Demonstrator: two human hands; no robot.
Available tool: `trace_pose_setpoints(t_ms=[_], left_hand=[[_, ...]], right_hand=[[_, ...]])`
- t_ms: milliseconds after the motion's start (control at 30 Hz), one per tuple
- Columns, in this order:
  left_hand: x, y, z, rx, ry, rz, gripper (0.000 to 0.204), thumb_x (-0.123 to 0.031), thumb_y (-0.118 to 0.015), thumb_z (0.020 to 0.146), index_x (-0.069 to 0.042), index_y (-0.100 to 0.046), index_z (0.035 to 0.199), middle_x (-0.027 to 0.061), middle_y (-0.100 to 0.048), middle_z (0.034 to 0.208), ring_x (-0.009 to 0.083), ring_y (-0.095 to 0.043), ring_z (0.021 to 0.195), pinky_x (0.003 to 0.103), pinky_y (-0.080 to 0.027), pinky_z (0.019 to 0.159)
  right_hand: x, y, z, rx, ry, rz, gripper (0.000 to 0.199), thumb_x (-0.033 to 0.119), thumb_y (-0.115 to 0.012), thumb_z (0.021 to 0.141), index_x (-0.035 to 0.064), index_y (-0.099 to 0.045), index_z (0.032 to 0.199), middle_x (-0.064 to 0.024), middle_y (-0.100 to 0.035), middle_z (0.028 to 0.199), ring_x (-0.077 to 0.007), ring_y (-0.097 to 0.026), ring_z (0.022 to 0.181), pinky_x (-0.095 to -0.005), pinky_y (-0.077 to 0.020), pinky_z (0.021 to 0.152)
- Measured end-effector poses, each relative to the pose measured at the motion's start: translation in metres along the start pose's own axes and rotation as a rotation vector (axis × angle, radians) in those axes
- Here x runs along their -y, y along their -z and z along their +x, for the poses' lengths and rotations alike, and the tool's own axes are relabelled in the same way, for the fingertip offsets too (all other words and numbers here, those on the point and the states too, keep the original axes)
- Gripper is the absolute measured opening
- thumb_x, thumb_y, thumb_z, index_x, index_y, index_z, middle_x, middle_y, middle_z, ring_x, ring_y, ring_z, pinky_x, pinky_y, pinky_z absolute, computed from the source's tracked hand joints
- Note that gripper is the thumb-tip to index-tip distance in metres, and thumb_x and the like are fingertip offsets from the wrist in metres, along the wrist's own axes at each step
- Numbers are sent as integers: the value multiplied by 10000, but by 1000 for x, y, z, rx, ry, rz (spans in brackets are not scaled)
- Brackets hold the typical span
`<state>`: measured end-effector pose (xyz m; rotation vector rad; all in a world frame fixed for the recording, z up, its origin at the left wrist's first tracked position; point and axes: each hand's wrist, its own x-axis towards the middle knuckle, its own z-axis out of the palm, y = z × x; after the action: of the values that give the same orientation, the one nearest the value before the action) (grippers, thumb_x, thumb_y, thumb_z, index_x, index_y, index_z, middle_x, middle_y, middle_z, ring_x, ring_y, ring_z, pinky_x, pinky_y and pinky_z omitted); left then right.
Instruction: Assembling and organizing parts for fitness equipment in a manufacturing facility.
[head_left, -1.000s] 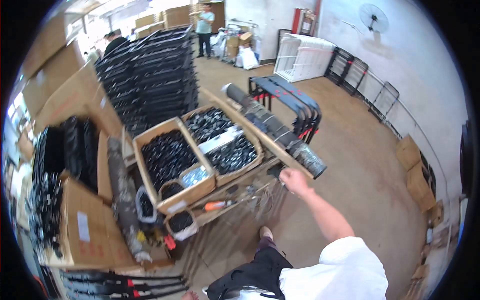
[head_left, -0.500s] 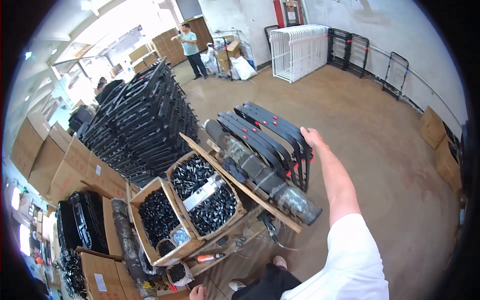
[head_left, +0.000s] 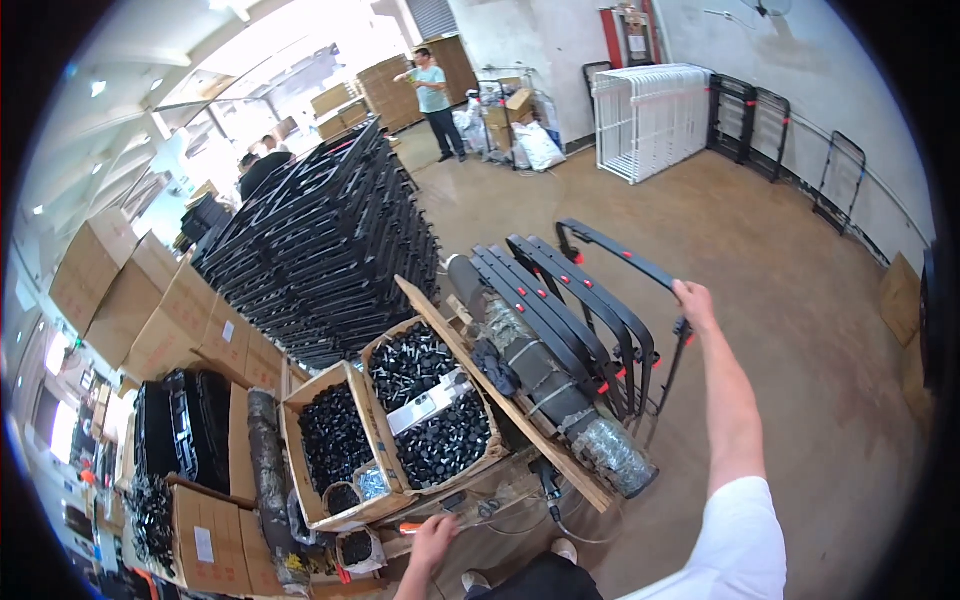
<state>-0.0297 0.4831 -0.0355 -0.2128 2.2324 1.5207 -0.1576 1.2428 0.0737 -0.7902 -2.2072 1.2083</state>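
My right hand (head_left: 692, 304), arm stretched out, is closed on the corner of a black metal frame (head_left: 625, 254) with red fittings. That frame is tilted away from several similar black frames (head_left: 575, 285) leaning in a row by a wrapped roller (head_left: 540, 368). My left hand (head_left: 433, 538) is low over the front of the workbench, beside an orange-handled tool (head_left: 410, 527) that it partly covers. The fingers of that hand are too small and partly hidden to read. Open cartons (head_left: 372, 455) of small black plastic parts stand in front of me, with a whitish box (head_left: 425, 402) lying on one.
A tall stack of black frames (head_left: 320, 250) rises behind the cartons. A wooden plank (head_left: 500, 395) edges the bench, with a corded power tool (head_left: 548, 480) below. Cardboard boxes (head_left: 215, 535) fill the left. White frames (head_left: 650, 120) stand by the wall; a person (head_left: 437, 100) stands far back.
My right hand has drawn one black frame away from the row, to the right. My left hand has come up from the lower edge to the orange-handled tool. The view has shifted.
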Motion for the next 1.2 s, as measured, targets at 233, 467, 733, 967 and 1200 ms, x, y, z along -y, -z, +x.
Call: trace_pose_setpoints(t_ms=[233,467,733,967,1200], left_hand=[[-137,-188,43,484,-140,-168,348,-266,-582,1116,2,-695,1308,76,-763,1114,138,-701,1019,289,-562,886],[-247,-404,17,771,-96,-332,549,-544,-608,1064,-62,-667,1319,28,-710,1218,146,-633,1125,336,-503,969],[-226,-440,-96,796,256,-654,414,-463,-699,1031,-148,-541,814,-33,-491,609,107,-459,468,307,-378,431],[-235,-318,-142,1057,372,-637,430,-434,-699,1048,-168,-466,803,-72,-412,620,82,-393,474,286,-347,437],[-224,-108,-92,1243,330,-533,435,-353,-711,1049,-187,-400,793,-97,-338,597,42,-332,462,268,-265,427]], right_hand=[[-55,77,-96,-99,-81,137,494,451,-586,1059,57,-617,763,6,-539,665,-130,-513,630,-350,-409,583],[-30,86,-301,66,-146,299,354,348,-563,1106,68,-646,906,-19,-645,753,-107,-597,710,-318,-491,671],[-234,64,-573,43,-1263,1006,843,857,-506,896,98,-662,1229,-54,-737,1040,-236,-701,853,-432,-588,732],[-215,37,-561,-242,-1171,1179,850,876,-508,863,106,-653,1192,-40,-732,1000,-221,-690,813,-412,-571,707],[-221,-39,-591,-641,-1011,1331,859,899,-511,825,115,-642,1148,-24,-725,953,-203,-678,766,-390,-552,677]])
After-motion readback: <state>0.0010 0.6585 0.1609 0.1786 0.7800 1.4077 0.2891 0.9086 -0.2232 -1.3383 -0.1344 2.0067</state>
